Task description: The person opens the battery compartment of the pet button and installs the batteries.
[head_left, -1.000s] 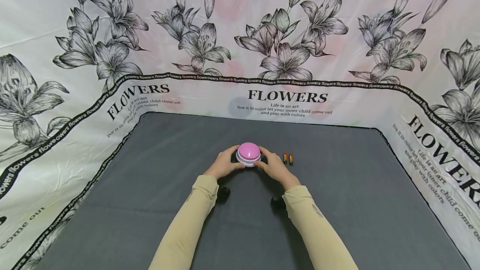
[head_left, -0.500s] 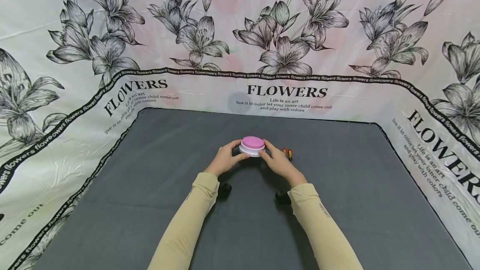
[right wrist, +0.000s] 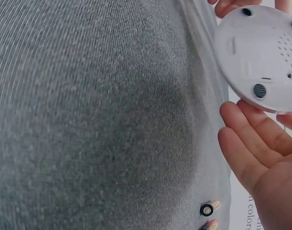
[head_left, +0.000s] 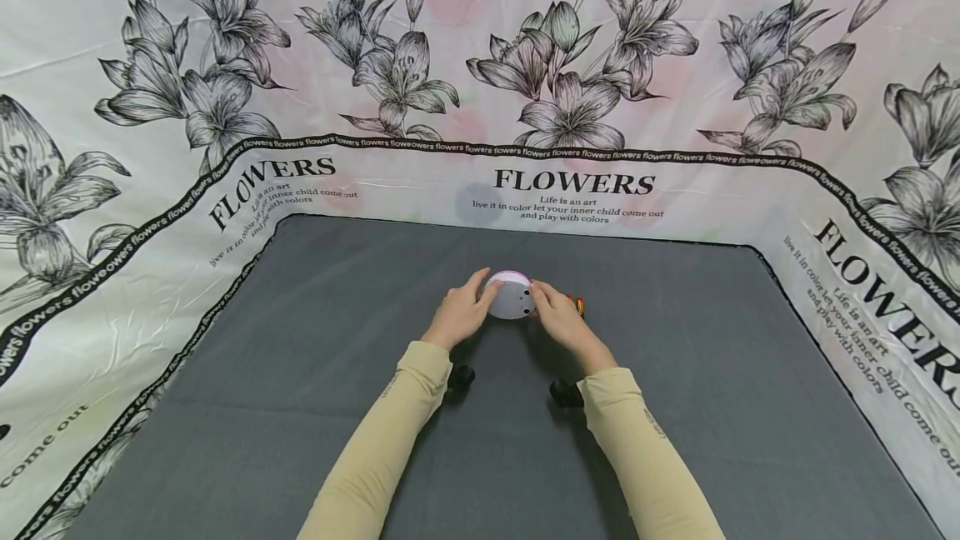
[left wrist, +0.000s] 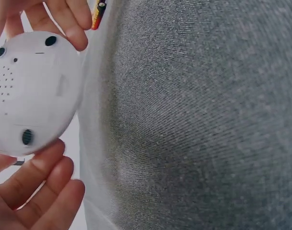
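Fairly even light casts soft shadows on the grey cloth [head_left: 712, 373]; wrist views look slightly blurred.

Disc [left wrist: 42, 91] I hold: smooth plastic, faint sheen; its feet [left wrist: 27, 137] ribbed, matt (rubbery, I'd say). Grey cloth [left wrist: 198, 120]: matt, coarse weave. My sleeves [head_left: 637, 448]: smooth matt fabric. Backdrop [head_left: 60, 32]: slightly glossy sheeting.

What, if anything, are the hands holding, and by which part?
A round white device, by opposite sides of its rim: left hand at the left edge, right hand at the right, underside showing.
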Tool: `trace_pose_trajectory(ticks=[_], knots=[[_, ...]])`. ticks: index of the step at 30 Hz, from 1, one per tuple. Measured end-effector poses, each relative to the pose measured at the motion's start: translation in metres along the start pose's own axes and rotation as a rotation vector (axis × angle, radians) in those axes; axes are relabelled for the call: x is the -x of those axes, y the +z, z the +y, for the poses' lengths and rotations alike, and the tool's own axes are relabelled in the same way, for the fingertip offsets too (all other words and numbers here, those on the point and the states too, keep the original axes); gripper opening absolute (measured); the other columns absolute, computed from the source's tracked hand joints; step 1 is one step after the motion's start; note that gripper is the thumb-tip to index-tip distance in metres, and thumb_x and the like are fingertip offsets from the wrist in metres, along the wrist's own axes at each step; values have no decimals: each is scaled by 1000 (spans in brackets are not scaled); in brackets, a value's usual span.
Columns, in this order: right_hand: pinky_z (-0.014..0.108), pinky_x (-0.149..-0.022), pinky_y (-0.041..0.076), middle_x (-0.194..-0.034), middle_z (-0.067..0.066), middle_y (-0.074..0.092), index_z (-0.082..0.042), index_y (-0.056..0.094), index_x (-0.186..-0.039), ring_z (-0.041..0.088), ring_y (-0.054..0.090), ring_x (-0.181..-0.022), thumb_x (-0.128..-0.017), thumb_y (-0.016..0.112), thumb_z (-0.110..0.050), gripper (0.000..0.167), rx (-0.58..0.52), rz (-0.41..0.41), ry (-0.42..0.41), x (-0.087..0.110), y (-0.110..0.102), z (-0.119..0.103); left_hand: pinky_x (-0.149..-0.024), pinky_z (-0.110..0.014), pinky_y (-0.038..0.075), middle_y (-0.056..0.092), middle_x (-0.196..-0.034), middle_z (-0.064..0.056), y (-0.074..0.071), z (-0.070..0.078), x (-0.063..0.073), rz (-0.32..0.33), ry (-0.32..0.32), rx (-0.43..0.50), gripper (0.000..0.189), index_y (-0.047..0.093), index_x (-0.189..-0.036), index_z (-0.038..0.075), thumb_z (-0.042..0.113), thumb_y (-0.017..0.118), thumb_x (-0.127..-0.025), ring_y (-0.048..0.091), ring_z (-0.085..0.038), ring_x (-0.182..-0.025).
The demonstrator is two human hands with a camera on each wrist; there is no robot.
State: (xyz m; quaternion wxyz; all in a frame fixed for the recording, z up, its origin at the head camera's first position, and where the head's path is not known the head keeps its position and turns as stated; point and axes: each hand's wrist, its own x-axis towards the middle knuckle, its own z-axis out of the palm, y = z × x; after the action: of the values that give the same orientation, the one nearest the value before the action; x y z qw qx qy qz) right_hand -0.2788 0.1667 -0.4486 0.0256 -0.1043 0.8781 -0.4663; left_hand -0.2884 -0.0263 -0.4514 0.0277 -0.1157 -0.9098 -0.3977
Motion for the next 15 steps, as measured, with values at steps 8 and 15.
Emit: trace_pose_trajectory(ticks=[8, 15], knots=[[41, -77, 46, -103, 17, 60, -3, 26, -146, 26, 60, -87, -98, 45, -37, 61, 20, -34, -75, 3, -2, 1, -87, -42, 45, 49, -130, -12, -3, 1, 4, -115, 50, -18, 93, 16, -150, 17, 68, 51, -81, 52, -24, -110], [40, -82, 47, -99, 12, 56, -10, 13, -150, 23, 58, -90, -74, 79, -23, 101, -43, -119, -114, 5, -6, 1, -96, -42, 38, 31, -146, -9, -10, -2, 8, -220, 87, 56, 127, 3, -150, 13, 47, 85, -59, 39, -22, -125]])
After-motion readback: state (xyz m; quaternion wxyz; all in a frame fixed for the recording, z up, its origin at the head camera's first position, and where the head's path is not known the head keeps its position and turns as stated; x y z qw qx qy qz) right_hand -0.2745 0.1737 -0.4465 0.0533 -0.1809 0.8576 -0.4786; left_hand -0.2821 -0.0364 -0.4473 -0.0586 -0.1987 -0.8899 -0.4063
